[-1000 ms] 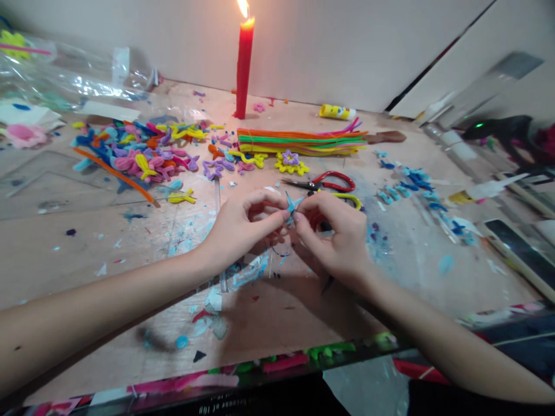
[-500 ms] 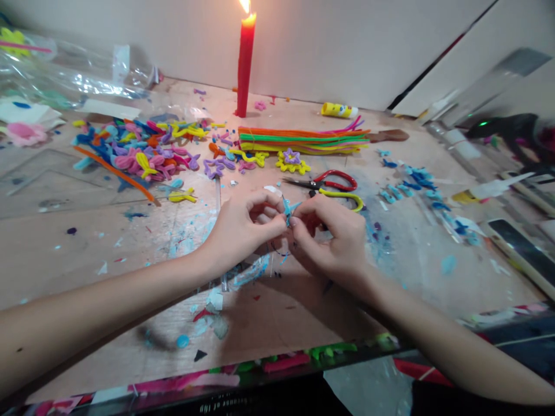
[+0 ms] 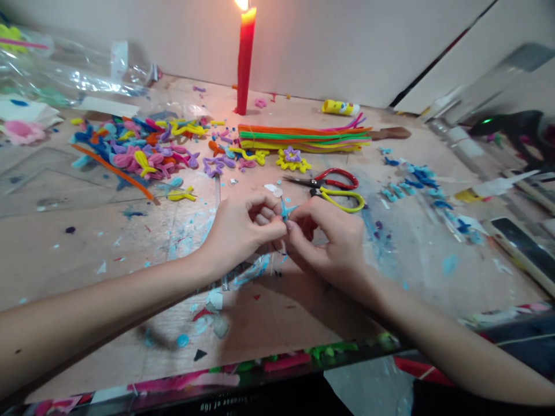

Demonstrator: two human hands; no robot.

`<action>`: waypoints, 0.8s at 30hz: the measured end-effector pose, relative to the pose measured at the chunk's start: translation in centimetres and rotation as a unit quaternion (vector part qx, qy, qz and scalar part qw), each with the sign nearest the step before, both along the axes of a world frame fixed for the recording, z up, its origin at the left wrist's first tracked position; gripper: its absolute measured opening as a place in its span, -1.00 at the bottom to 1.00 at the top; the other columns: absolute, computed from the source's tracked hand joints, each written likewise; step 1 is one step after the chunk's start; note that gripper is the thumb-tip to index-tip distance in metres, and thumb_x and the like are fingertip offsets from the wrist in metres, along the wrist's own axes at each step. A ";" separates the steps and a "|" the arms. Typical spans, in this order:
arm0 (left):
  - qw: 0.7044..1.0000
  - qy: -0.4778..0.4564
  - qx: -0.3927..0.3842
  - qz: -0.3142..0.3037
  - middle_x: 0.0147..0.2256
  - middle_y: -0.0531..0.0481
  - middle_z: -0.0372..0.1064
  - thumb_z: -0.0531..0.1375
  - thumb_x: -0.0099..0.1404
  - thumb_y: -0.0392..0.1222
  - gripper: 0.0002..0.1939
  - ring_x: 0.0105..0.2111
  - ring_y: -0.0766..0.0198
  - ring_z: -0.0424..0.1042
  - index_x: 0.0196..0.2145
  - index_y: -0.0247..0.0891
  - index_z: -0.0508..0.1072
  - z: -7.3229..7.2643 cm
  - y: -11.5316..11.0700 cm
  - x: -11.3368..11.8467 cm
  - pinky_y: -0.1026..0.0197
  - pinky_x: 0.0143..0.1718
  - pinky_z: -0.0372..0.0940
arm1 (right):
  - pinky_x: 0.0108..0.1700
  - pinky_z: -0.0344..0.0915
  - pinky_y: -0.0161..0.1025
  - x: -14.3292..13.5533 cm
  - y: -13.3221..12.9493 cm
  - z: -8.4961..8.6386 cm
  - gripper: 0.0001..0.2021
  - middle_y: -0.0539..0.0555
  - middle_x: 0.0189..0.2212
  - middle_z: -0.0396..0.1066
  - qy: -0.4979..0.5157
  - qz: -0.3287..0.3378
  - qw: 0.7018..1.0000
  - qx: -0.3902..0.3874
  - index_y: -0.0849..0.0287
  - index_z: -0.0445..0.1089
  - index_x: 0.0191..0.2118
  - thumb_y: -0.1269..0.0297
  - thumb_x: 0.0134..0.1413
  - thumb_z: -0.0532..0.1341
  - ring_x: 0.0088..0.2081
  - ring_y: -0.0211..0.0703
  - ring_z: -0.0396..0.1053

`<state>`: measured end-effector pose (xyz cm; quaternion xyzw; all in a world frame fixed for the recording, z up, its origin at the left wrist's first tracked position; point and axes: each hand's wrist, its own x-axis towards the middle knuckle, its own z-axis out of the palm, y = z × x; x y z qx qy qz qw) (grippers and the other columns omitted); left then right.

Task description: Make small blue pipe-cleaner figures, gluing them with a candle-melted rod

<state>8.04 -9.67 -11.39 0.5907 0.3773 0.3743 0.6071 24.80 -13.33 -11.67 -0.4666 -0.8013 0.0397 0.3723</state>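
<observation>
We hold a small light-blue piece point(image 3: 285, 212) between both hands, raised above the middle of the desk point(image 3: 130, 323). Narrow points project from it, one upward and one toward the right. Our left hand point(image 3: 236, 231) grips its left side: thumb and index fingers point(image 3: 272, 229) are clamped together on it, with the others curled behind. Our right hand point(image 3: 332, 240) pinches its right side between thumb and index finger. The two sets of fingertips are just beside each other; fine detail at the grip is too small for us to read.

Just beyond the right hand we find scissors point(image 3: 302, 182) with one red and one yellow handle, blades pointing left. Behind them lies a yellow scalloped ring point(image 3: 299, 168) bearing a violet star point(image 3: 292, 153). Farther back, we note a bundle of coloured stems point(image 3: 299, 137), a yellow glue stick point(image 3: 338, 107) lying on its side, and a lit red candle point(image 3: 245, 66) standing upright. To the left is a heap of multicoloured pieces point(image 3: 147, 153), with an orange strip point(image 3: 115, 173) along its near edge; to the right, scattered blue pieces point(image 3: 420, 176).
</observation>
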 end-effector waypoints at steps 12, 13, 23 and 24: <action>0.999 -0.034 -0.017 -0.012 -0.52 0.08 0.45 0.20 0.26 -0.23 -0.90 -0.57 0.40 0.47 -0.33 -0.32 0.47 0.3 0.1 0.1 0.42 -0.57 0.33 | -0.44 0.17 -0.33 0.3 0.5 0.4 -0.87 -0.08 -0.53 0.28 0.026 -0.044 0.998 -0.022 0.13 0.28 -0.40 0.45 0.14 0.18 -0.52 -0.34 0.21; 0.999 -0.035 -0.014 -0.013 -0.52 0.08 0.45 0.19 0.27 -0.22 -0.90 -0.56 0.39 0.48 -0.33 -0.31 0.47 0.3 0.1 0.1 0.42 -0.56 0.35 | -0.44 0.17 -0.33 0.3 0.5 0.5 -0.87 -0.08 -0.53 0.28 0.022 -0.047 0.998 -0.021 0.13 0.28 -0.40 0.45 0.14 0.18 -0.52 -0.34 0.21; 1.000 -0.025 -0.013 -0.008 -0.47 0.11 0.45 0.24 0.17 -0.32 -0.89 -0.58 0.43 0.46 -0.30 -0.29 0.42 0.1 0.2 0.0 0.42 -0.56 0.37 | -0.44 0.19 -0.33 0.3 0.5 0.6 -0.88 -0.07 -0.53 0.29 0.024 -0.041 0.999 -0.023 0.13 0.28 -0.41 0.46 0.12 0.18 -0.52 -0.34 0.21; 1.000 -0.024 -0.007 -0.007 -0.47 0.11 0.44 0.24 0.16 -0.33 -0.89 -0.58 0.43 0.46 -0.30 -0.29 0.42 0.1 0.2 0.0 0.43 -0.56 0.36 | -0.44 0.19 -0.33 0.3 0.5 0.6 -0.88 -0.06 -0.53 0.29 0.026 -0.042 0.998 -0.026 0.13 0.28 -0.40 0.46 0.13 0.18 -0.52 -0.34 0.22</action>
